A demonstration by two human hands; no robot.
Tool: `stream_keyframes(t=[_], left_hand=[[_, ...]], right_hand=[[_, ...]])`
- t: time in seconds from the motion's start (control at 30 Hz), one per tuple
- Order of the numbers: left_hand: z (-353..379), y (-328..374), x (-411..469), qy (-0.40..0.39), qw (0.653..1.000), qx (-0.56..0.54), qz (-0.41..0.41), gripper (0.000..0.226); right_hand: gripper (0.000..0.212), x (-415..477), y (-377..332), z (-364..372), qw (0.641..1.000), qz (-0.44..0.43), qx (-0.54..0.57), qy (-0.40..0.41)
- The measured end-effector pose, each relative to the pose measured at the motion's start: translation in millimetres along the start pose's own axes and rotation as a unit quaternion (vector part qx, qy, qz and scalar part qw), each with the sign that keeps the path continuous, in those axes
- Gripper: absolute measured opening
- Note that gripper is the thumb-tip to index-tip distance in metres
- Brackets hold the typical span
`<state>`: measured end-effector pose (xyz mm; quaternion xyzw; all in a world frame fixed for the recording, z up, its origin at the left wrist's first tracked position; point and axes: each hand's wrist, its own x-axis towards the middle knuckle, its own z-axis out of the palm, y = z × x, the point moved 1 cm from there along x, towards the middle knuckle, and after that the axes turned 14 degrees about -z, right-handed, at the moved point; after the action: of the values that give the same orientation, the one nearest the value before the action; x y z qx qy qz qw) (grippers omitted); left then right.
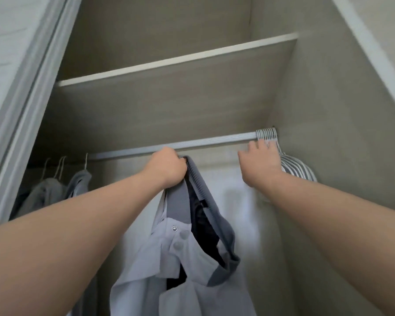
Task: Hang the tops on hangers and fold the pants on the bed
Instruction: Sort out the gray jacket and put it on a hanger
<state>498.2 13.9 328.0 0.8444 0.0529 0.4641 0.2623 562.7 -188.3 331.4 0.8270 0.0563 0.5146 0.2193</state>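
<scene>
Inside the wardrobe, head view. My left hand is closed in a fist around the grey collar of a pale blue button-neck top, holding it up just under the hanging rail; the garment droops from that grip with its neck opening gaping and dark inside. My right hand reaches to the bunch of empty hangers packed at the rail's right end, its fingers against their necks. Motion blur hides the fingertips, so I cannot tell whether they have closed on one.

Step in hand, as I judge it: fetching a hanger for this top. The top is not yet on any hanger. The next move calls for separating a single hanger from the tight bunch, lifting its hook off the rail, then threading it through the neck opening while my left hand keeps the collar spread.

Surroundings: a bare shelf spans the compartment above the rail. At the rail's left end hang several grey garments on thin hangers. A pale door frame borders the left edge. Neither the bed, the pants nor any surface shows in this view.
</scene>
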Motion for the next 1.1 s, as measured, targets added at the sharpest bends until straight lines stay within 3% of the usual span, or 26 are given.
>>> stream_keyframes(t=[0.2, 0.47, 0.6, 0.7, 0.83, 0.9, 0.97, 1.1], left_hand=[[13, -7, 19, 0.008, 0.999, 0.031, -0.008, 0.039], [14, -22, 30, 0.012, 0.999, 0.045, -0.010, 0.041], [8, -22, 28, 0.017, 0.999, 0.049, -0.008, 0.041], [0, -23, 22, 0.039, 0.998, 0.044, -0.003, 0.037], [-18, -22, 6, 0.102, 0.993, 0.054, 0.004, 0.028], [-32, -18, -2, 0.125, 0.990, 0.060, 0.004, 0.028], [-50, -14, -10, 0.120, 0.992, 0.049, 0.002, 0.028], [-92, -9, -27, 0.099, 0.995, -0.006, -0.014, 0.034]], right_hand=[[0.042, 15, 24, 23, 0.996, 0.073, -0.057, -0.018], [0.039, 24, 43, 29, 0.993, 0.105, 0.058, -0.013], [0.039, 25, 46, 25, 0.987, 0.120, 0.099, 0.032], [0.040, 23, 44, 12, 0.971, 0.132, 0.190, 0.067], [0.036, 15, 34, -11, 0.902, 0.184, 0.381, 0.084], [0.025, 13, 24, -19, 0.832, 0.207, 0.512, 0.057], [0.009, 5, 13, -29, 0.734, 0.220, 0.642, 0.027], [0.021, -20, -2, -54, 0.608, 0.200, 0.768, 0.014]])
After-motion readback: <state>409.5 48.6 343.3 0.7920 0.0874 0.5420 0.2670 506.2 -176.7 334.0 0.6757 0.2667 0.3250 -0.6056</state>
